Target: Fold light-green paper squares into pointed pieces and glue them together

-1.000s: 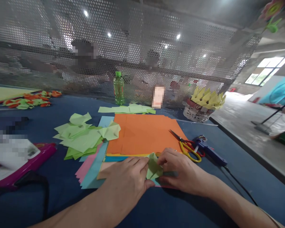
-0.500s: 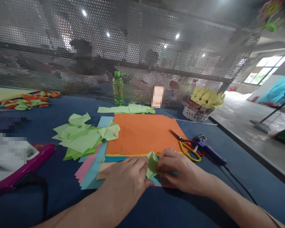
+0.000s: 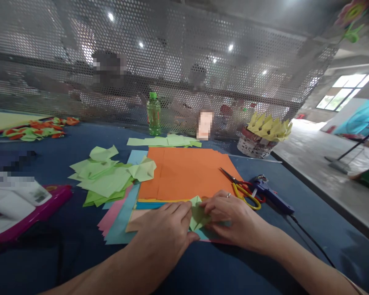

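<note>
A small piece of folded light green paper lies at the near edge of a stack of coloured sheets, between my two hands. My left hand presses on its left side, fingers together and thumb below. With bent fingers, my right hand holds the paper's right side; its fingertips partly cover it. Under and behind my hands is the stack, topped by a large orange sheet. Yellow-handled scissors rest at the stack's right edge, close to a blue glue gun.
Loose green paper pieces lie to the left, near a magenta object. Green strips and a green bottle are at the back. A pot with yellow folded paper stands back right. Perforated metal rises behind the table.
My right fingers have shifted slightly left, further over the folded green paper. My left hand stays in nearly the same place.
</note>
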